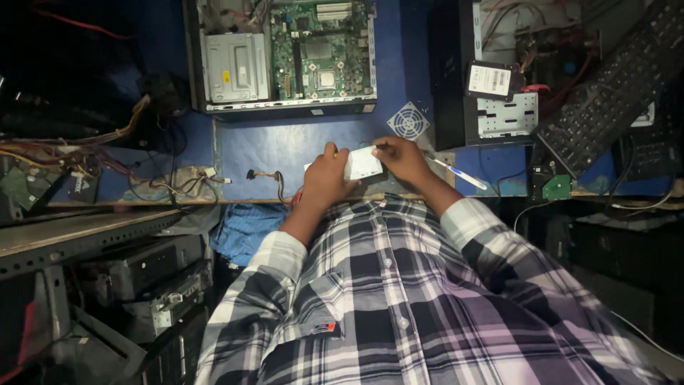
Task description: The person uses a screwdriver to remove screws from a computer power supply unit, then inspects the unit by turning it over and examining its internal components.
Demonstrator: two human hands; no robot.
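- My checked shirt [399, 299] fills the near part of the view, sleeves rolled back from the wrists.
- My left hand [324, 178] wraps around the left end of a small white box [362, 164], fingers curled over its edge, thumb up.
- My right hand [402, 158] closes over the right end of the same box, fingers bent down around it.
- The box sits between both hands, just above the near edge of the blue table [285, 146].
- A white and blue pen [459, 173] lies on the table just right of my right hand.
- A short cable with a connector [267, 177] lies left of my left hand.
- A round fan grille [408, 121] rests on the table beyond my hands.
- Farther back, an open computer case [285, 57] shows its green circuit board.
- To the far right, a black keyboard [605, 93] leans tilted beside another open case holding a drive [489, 80].
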